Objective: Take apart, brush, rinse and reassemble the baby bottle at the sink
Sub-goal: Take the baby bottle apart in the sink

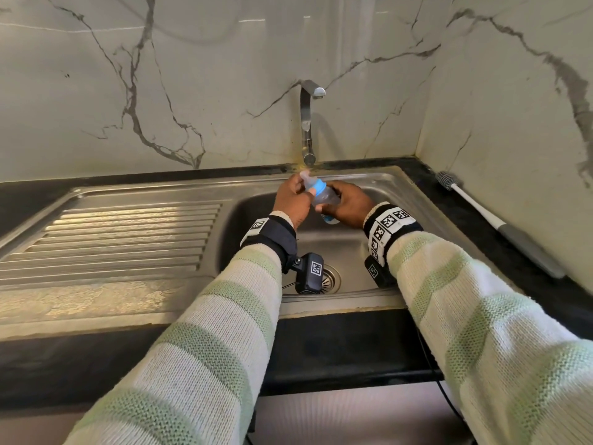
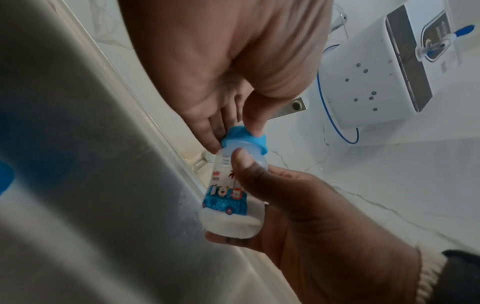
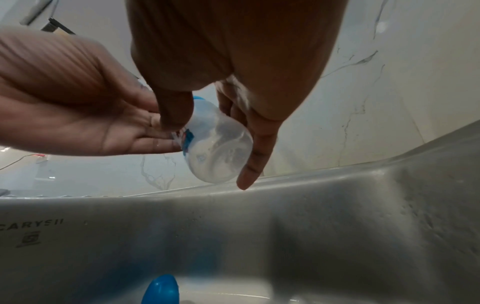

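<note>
The baby bottle (image 1: 324, 197) is clear, with a cartoon print and a little white liquid at its base (image 2: 228, 224). It is held tilted over the sink basin (image 1: 333, 245), just below the faucet (image 1: 307, 123). My right hand (image 1: 348, 203) grips the bottle's body, thumb on one side and fingers on the other (image 3: 255, 156). My left hand (image 1: 290, 200) pinches the blue collar (image 2: 244, 139) at the neck between thumb and fingers. The clear teat (image 1: 305, 177) points up and to the left.
A bottle brush (image 1: 500, 226) with a white and grey handle lies on the dark counter to the right of the sink. Left of the basin is the ribbed drainboard (image 1: 122, 236). A blue plastic piece (image 3: 162, 288) lies on the basin floor. No water runs.
</note>
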`<act>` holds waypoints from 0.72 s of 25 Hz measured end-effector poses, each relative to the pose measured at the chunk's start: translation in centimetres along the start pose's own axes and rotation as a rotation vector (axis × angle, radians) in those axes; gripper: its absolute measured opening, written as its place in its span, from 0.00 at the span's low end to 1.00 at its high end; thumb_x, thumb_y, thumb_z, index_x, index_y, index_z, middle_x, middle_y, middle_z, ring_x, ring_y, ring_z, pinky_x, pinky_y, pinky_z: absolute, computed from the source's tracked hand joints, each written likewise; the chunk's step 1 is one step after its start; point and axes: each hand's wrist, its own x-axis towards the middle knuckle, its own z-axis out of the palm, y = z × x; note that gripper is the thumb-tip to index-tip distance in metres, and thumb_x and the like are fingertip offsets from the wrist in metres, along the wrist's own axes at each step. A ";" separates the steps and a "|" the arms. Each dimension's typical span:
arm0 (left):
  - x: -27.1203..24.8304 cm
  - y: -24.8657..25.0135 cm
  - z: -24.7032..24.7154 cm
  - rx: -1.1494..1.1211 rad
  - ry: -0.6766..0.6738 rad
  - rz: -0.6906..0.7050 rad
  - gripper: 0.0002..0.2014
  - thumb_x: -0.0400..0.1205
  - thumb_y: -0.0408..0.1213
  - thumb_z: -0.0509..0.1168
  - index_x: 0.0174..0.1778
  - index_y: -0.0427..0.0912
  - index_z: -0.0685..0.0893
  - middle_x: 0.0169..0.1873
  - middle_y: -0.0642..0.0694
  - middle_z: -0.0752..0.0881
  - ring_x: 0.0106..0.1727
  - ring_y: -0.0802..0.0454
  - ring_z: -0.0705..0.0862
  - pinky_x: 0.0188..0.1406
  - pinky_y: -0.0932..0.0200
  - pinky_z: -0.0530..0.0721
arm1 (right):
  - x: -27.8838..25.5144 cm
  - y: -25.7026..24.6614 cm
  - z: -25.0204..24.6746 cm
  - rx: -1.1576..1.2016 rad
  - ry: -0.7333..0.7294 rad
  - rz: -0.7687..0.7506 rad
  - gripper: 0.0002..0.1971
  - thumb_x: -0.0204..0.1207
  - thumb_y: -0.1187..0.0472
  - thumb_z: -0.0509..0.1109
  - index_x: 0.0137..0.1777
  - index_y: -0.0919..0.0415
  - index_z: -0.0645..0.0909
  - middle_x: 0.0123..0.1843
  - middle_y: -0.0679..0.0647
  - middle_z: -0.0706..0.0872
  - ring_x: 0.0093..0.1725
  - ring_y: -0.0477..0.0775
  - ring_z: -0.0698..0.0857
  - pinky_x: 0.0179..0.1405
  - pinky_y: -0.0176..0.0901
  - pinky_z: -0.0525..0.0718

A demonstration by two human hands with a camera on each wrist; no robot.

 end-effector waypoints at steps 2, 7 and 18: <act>0.1 -0.5 -0.2 0.081 0.102 0.055 0.12 0.79 0.34 0.73 0.58 0.37 0.87 0.52 0.42 0.91 0.50 0.52 0.87 0.57 0.56 0.86 | 0.0 -0.2 0.2 0.001 0.004 -0.007 0.26 0.68 0.53 0.81 0.65 0.57 0.81 0.59 0.53 0.87 0.57 0.54 0.85 0.62 0.56 0.83; 0.1 -0.7 -0.7 0.151 0.175 -0.008 0.17 0.71 0.56 0.77 0.35 0.43 0.90 0.31 0.49 0.91 0.33 0.53 0.86 0.43 0.56 0.86 | -0.2 -0.5 0.3 0.017 -0.009 -0.025 0.30 0.67 0.54 0.82 0.69 0.58 0.78 0.63 0.54 0.85 0.59 0.52 0.83 0.62 0.47 0.81; 0.2 0.2 -0.4 0.066 -0.012 -0.300 0.58 0.61 0.78 0.68 0.78 0.37 0.69 0.69 0.39 0.81 0.66 0.43 0.83 0.69 0.44 0.81 | 0.2 -0.3 -0.1 -0.034 -0.020 -0.118 0.30 0.66 0.54 0.83 0.67 0.59 0.79 0.57 0.50 0.83 0.53 0.47 0.80 0.53 0.40 0.77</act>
